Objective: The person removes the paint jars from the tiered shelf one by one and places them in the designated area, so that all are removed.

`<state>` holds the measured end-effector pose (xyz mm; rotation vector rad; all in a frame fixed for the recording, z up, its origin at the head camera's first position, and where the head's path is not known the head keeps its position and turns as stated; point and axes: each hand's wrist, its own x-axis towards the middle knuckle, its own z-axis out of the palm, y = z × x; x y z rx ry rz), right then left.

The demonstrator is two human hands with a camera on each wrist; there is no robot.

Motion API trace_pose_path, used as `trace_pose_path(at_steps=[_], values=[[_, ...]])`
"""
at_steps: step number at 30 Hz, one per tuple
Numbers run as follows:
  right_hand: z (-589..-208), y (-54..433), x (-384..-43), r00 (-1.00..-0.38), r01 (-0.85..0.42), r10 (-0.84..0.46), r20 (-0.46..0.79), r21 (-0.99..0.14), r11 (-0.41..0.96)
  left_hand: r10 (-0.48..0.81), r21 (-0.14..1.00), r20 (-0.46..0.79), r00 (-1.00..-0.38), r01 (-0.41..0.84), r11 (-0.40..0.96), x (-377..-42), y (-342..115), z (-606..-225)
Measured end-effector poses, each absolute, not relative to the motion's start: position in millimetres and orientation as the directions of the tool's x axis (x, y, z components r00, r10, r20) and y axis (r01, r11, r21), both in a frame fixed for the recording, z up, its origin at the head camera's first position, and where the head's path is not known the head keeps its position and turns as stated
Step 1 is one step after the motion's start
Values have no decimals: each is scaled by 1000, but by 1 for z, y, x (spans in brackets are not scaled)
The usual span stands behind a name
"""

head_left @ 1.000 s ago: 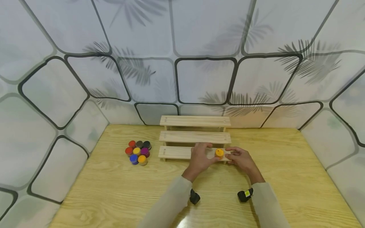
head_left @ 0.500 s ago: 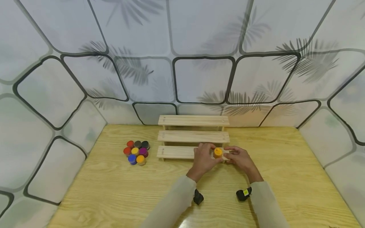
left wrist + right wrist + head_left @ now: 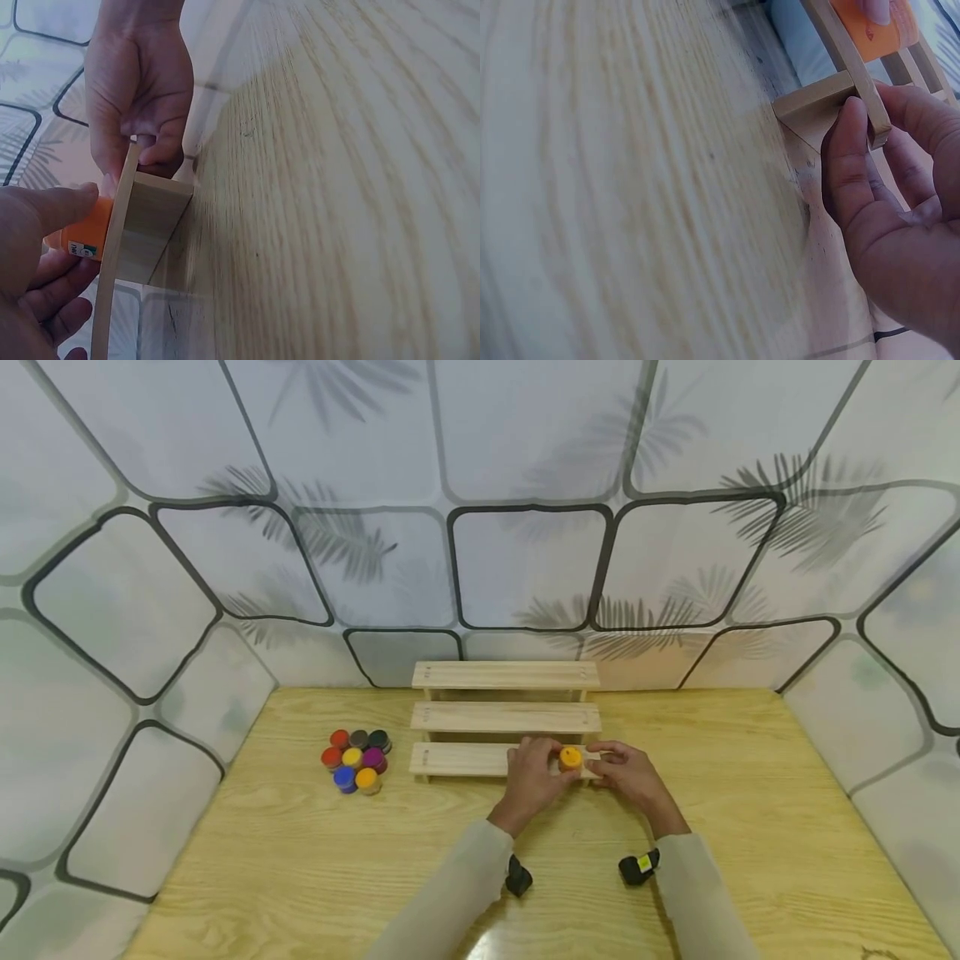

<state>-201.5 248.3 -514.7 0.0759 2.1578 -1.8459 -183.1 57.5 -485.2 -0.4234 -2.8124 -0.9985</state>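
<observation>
An orange-lidded jar (image 3: 570,758) stands on the right part of the lowest board of a three-step wooden rack (image 3: 465,760). My left hand (image 3: 531,781) holds this jar between thumb and fingers; in the left wrist view the jar (image 3: 88,231) shows an orange side with a small white-and-green label, its base against the board. My right hand (image 3: 633,781) grips the right end of the same board, thumb at the front edge and fingers around the far side. The right wrist view shows that hand (image 3: 900,195) at the board's corner, close to the jar (image 3: 877,28).
Left of the rack, several small paint jars (image 3: 352,758) with red, yellow, blue, purple, orange and dark lids cluster on the wood-grain table (image 3: 300,877). A patterned wall (image 3: 532,568) rises behind the rack. The two upper boards (image 3: 506,717) step up toward it.
My left hand has shifted slightly right and come in closer around the orange jar. The right hand stays at the board's end. The whole head view has drifted slightly.
</observation>
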Motion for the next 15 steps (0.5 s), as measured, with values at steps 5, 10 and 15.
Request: trace_pose_path(at_steps=[5, 10, 15], values=[[-513, 246, -201, -953, 233, -153, -260, -957, 174, 230, 578, 239, -944, 328, 747, -184, 56, -487], [-513, 247, -201, -953, 239, -151, -262, -958, 157, 246, 583, 254, -935, 352, 732, -186, 55, -486], [-514, 248, -201, -952, 233, -165, -256, -962, 145, 246, 606, 264, -933, 359, 710, -185, 54, -481]])
